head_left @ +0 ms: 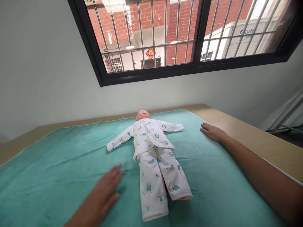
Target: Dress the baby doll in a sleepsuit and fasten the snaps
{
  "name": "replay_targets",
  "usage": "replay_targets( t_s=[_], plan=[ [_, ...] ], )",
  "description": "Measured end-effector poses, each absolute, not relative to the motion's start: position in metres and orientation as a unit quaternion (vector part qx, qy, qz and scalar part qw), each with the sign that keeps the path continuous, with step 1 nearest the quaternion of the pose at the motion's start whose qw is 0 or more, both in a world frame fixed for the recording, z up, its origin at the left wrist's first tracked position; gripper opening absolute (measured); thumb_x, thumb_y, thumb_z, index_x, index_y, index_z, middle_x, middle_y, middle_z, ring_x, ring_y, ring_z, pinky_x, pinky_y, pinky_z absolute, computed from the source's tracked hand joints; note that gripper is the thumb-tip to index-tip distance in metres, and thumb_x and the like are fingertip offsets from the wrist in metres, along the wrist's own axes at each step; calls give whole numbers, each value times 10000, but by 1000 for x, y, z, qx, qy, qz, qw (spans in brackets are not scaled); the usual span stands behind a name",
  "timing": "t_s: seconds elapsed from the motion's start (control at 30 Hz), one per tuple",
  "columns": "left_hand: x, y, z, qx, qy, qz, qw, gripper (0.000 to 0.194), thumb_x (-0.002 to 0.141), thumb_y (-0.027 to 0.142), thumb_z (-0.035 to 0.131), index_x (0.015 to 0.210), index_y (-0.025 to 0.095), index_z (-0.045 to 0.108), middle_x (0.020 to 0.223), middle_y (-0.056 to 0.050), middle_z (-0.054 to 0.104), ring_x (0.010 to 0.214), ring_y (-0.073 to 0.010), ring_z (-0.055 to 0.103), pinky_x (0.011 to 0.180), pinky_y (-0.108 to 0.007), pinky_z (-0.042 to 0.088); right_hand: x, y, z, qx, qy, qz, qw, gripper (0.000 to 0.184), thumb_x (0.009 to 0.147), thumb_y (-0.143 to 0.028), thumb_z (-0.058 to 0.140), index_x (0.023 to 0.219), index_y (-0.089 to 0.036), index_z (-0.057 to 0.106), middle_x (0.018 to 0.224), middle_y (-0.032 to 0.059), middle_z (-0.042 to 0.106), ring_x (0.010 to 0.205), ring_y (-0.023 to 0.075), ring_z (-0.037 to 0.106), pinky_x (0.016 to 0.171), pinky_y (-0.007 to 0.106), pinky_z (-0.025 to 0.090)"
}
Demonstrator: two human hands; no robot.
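Observation:
A baby doll (143, 115) lies on its back in the middle of a green cloth, its head toward the wall. It wears a white printed jacket (144, 136) with both sleeves spread out and white printed trousers (151, 179). Sleeves and trouser legs hide its hands and feet. My left hand (105, 190), slightly blurred, hovers left of the trousers with fingers stretched and nothing held. Flat on the right edge of the green cloth (71, 154) rests my right hand (213, 131), fingers out, to the right of the doll's sleeve.
Under the cloth is a wooden table (258, 142), its bare border showing at the back and right. A white wall (59, 78) stands behind it, with a dark-framed barred window (151, 75) above. Pale fabric on a frame (288, 110) stands at the far right.

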State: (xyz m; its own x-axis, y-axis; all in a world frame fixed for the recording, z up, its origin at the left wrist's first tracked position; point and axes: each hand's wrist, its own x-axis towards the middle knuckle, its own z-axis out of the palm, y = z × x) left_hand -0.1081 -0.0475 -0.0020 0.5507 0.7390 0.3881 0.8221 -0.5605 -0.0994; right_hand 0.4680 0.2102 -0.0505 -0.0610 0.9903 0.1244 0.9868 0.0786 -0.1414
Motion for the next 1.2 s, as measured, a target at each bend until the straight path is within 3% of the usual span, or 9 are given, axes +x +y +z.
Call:
replay_targets(
  t_s=[0.17, 0.33, 0.5, 0.67, 0.93, 1.0, 1.2],
  plan=[
    [-80, -83, -47, -919, -285, -73, 261, 648, 897, 610, 374, 1440, 256, 375, 1496, -8, 390, 1421, -222, 256, 1184, -397, 136, 471, 210, -51, -667, -737, 3, 109, 571, 921, -534, 260, 1299, -209, 539, 1475, 96, 407, 1346, 298, 386, 1070, 456, 361],
    [-87, -109, -35, -903, -291, -44, 314, 633, 879, 655, 337, 1370, 281, 479, 1408, 8, 510, 1408, -189, 294, 1199, -404, 29, 469, 207, -48, -656, -745, -6, 119, 539, 920, -506, 267, 1209, -202, 605, 1370, 109, 521, 1323, 315, 411, 1066, 444, 362],
    [-77, -129, -28, -906, -322, -67, 266, 653, 901, 603, 361, 1421, 211, 412, 1392, -45, 525, 1375, -162, 360, 1194, -334, 140, 472, 196, -53, -634, -762, -5, 131, 525, 927, -445, 257, 1240, -190, 592, 1393, 101, 503, 1339, 293, 396, 1079, 426, 356],
    [4, -137, -12, -942, -256, -163, 142, 564, 959, 401, 403, 1461, 159, 314, 1428, -83, 482, 1400, -175, 312, 1148, -314, 301, 477, 175, -52, -607, -789, -24, 88, 599, 938, -467, 208, 1376, -144, 460, 1484, 114, 390, 1390, 266, 316, 1125, 406, 291],
    [165, -124, -1, -974, -189, -98, -82, 740, 925, 573, 335, 1476, 93, 216, 1564, -131, 193, 1449, -241, 162, 1161, -444, 258, 472, 155, -41, -634, -772, -9, 45, 649, 935, -535, 184, 1432, -164, 375, 1531, 100, 306, 1418, 244, 256, 1138, 404, 257],
    [186, -127, -9, -976, -180, -93, -84, 735, 928, 583, 304, 1465, 86, 236, 1555, -135, 226, 1445, -243, 180, 1164, -466, 234, 472, 154, -41, -636, -770, -9, 46, 651, 934, -541, 183, 1436, -171, 371, 1533, 92, 303, 1420, 237, 253, 1141, 391, 251],
    [211, -145, -40, -987, -81, -134, 39, 447, 999, 289, 251, 1409, 144, 358, 1529, -55, 322, 1404, -185, 302, 1117, -364, 324, 474, 158, -42, -645, -762, -5, 50, 662, 926, -547, 190, 1440, -170, 368, 1538, 95, 291, 1419, 231, 258, 1141, 398, 244]
  ],
)
